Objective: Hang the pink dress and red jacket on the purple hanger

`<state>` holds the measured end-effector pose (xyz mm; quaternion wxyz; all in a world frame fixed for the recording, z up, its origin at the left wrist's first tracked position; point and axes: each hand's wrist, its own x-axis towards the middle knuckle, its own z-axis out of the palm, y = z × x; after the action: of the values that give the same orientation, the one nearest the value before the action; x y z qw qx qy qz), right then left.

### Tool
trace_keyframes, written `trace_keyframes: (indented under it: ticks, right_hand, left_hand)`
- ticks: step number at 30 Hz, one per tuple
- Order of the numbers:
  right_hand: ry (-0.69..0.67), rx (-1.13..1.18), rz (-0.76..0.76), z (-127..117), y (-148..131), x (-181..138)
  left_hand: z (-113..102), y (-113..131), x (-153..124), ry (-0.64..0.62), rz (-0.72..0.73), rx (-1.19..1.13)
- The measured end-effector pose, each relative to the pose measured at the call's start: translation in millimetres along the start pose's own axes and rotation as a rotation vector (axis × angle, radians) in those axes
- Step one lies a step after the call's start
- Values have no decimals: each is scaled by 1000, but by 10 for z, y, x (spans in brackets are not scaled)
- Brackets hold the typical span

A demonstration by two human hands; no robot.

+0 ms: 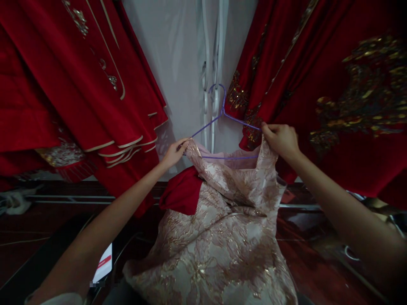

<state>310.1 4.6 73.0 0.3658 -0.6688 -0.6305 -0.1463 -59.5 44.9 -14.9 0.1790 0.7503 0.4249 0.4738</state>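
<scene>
A pale pink and gold brocade dress (219,237) with a large red fabric bow (182,192) at its side hangs on a thin purple hanger (223,111). My left hand (174,153) pinches the dress's left strap at that end of the hanger. At the other shoulder, my right hand (281,137) is closed on the right strap and the hanger's end. The hanger's hook points up, in front of the white door handles; whether it touches anything there I cannot tell. The lower skirt spreads toward me and runs out of view.
Red garments (104,84) with pale piping hang at left, and red garments with gold embroidery (359,93) at right. White doors (168,46) with long handles stand between them. A low metal rail (73,198) crosses behind the dress. A lit phone-like screen (104,264) shows at lower left.
</scene>
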Motion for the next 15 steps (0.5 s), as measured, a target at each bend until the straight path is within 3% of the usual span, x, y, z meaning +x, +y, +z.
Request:
trace_keyframes:
  ticks: [2,4,6,7,15]
  right_hand:
    - [-16,-2,14,11,6,18]
    - [-27,-9,24,15,17,39]
    - [-35,-7,27,12,25,58]
    - [-43,0,26,9,28,64]
    - [-85,54,21,1,35,72]
  left_hand:
    - [-38,-181,-244,-56,-141,-63]
    - [-82,-350,-503,-267,-279,-78]
    - [-127,-474,-719,-519,-301,-61]
    - [-151,-514,-798,-556,-317,-48]
    - [-397,-516,-918,-534,-321,249]
